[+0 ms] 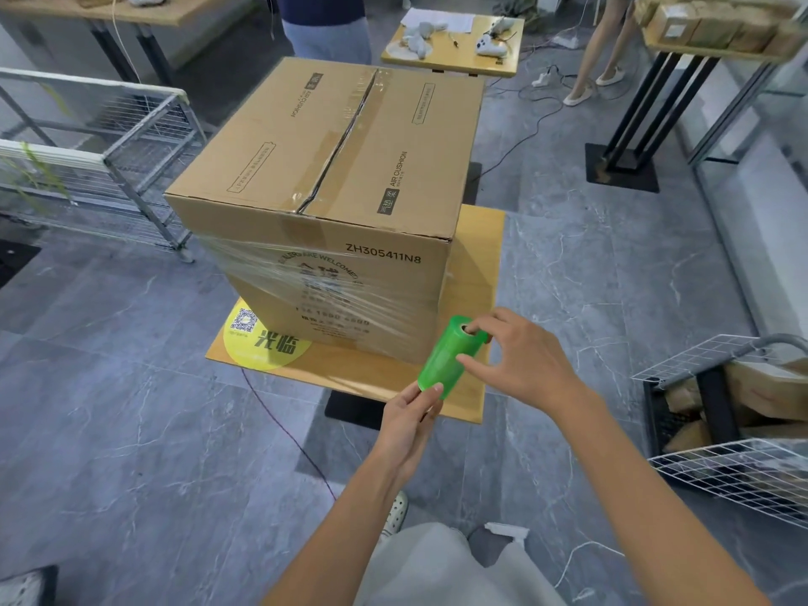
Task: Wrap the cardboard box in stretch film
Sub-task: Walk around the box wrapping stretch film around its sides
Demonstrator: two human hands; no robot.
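Note:
A big taped cardboard box [332, 168] stands on a low wooden table [481, 264]. Clear stretch film [315, 290] covers the lower part of its near face and runs to a green film roll [446, 356] at the box's near right corner. My left hand [411, 413] pinches the roll's lower end. My right hand [520, 356] holds the upper end, with a finger at the core opening and the thumb against the roll's side.
A metal wire cart [131, 142] stands left of the box. A wire basket with cardboard [734, 430] sits on the floor at right. Another small table [454, 50] and two people stand behind. A red cable [284, 435] crosses the grey floor.

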